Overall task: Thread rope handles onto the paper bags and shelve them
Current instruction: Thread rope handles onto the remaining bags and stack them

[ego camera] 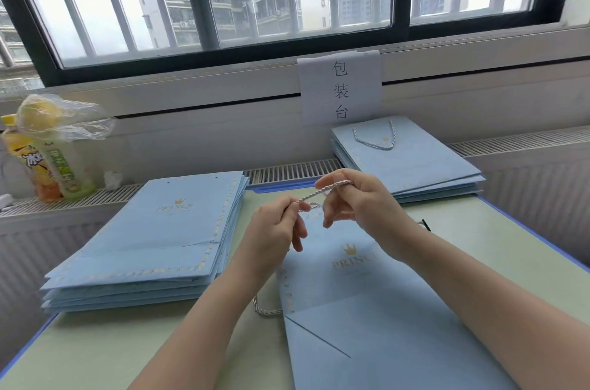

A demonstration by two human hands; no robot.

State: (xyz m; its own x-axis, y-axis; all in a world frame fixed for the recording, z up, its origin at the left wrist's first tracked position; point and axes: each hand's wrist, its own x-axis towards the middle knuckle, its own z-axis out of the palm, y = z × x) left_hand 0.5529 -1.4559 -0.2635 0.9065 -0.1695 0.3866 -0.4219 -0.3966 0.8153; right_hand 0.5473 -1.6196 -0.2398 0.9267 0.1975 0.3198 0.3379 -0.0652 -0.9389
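A flat light-blue paper bag [367, 303] with a gold crown print lies on the table in front of me. Both hands hover over its far end. My left hand [274, 230] pinches one end of a pale twisted rope [322, 193]. My right hand [354, 211] holds the other stretch, with the rope looped over its curled fingers. A second rope handle [263, 310] pokes out from under the bag's left edge. To the left sits a stack of bags without handles [153, 239]. At the back right lies a stack of bags with handles [405, 163].
The pale green table [95, 348] has blue edging. Two drink bottles under a plastic bag [48, 150] stand at the back left on the radiator grille. A paper sign [340, 89] hangs under the window sill. A small dark item [426, 225] lies right of my right wrist.
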